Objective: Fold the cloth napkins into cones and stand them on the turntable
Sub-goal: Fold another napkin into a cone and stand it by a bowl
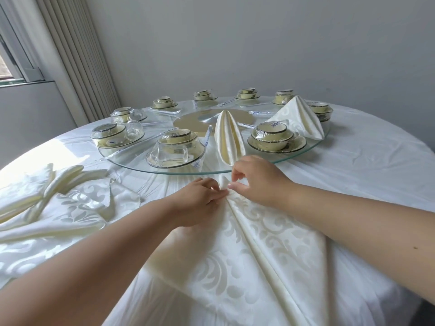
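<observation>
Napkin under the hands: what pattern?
Cream napkin with a woven leafy scroll damask pattern, head view.

The near rim of the glass turntable (164, 171) is crowded: a wrapped bowl set (175, 149) on the left, a standing folded napkin (228, 140) in the middle, another wrapped bowl set (274, 138) to the right. Narrow gaps lie between them. Loose napkins (47, 191) clutter the tablecloth (364, 161) on the left; its right side lies bare and open.
</observation>
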`<state>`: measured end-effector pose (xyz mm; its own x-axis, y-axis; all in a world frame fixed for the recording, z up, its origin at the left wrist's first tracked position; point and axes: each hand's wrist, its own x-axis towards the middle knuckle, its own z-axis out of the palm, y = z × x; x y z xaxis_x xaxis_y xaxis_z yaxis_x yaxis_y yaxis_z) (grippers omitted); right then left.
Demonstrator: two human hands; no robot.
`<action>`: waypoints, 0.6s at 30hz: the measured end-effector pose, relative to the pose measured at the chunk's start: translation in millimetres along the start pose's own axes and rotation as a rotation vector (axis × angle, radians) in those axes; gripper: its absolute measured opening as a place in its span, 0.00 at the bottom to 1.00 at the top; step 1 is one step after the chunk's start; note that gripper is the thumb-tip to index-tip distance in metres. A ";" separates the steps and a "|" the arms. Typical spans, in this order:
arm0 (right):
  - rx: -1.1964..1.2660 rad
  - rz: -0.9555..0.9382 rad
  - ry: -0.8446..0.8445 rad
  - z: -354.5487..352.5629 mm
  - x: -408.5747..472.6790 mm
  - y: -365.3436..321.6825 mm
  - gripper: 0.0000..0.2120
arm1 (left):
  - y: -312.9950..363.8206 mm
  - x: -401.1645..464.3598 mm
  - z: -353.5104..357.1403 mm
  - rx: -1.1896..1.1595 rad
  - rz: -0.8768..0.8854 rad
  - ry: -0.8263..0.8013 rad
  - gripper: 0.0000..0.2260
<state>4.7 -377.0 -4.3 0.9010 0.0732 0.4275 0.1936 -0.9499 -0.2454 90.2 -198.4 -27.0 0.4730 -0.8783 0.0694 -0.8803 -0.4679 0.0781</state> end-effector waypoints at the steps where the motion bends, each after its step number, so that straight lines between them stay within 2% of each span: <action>1: 0.072 -0.137 0.038 -4.1 -12.8 -5.6 0.11 | -0.1 -0.6 0.3 0.007 0.009 0.010 0.22; 3: 0.174 -0.329 -0.051 -8.8 -38.0 -19.2 0.15 | 0.2 -3.5 2.7 0.012 0.021 0.029 0.22; 6: 0.148 -0.495 -0.396 -2.4 -62.8 -38.2 0.27 | 3.5 -9.2 7.3 0.009 -0.008 0.052 0.36; 9: 0.002 -0.569 -0.603 2.2 -78.0 -48.6 0.37 | 7.7 -10.8 6.6 0.042 -0.037 0.044 0.33; 13: -0.068 -0.604 -0.679 -12.1 -103.4 -57.7 0.38 | 7.8 -11.9 6.1 0.045 -0.059 0.016 0.31; 16: -0.192 -0.749 -0.586 -13.1 -135.3 -61.0 0.32 | 7.3 -11.8 5.4 0.022 -0.080 0.008 0.23; 18: -0.123 -0.491 -0.580 -15.2 -150.8 -64.6 0.26 | 8.7 -12.8 3.8 0.026 -0.088 -0.010 0.22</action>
<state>-149.6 -331.2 -39.6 0.7886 0.6108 -0.0702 0.6102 -0.7916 -0.0322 76.3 -191.6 -31.0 0.5479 -0.8348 0.0531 -0.8363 -0.5452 0.0579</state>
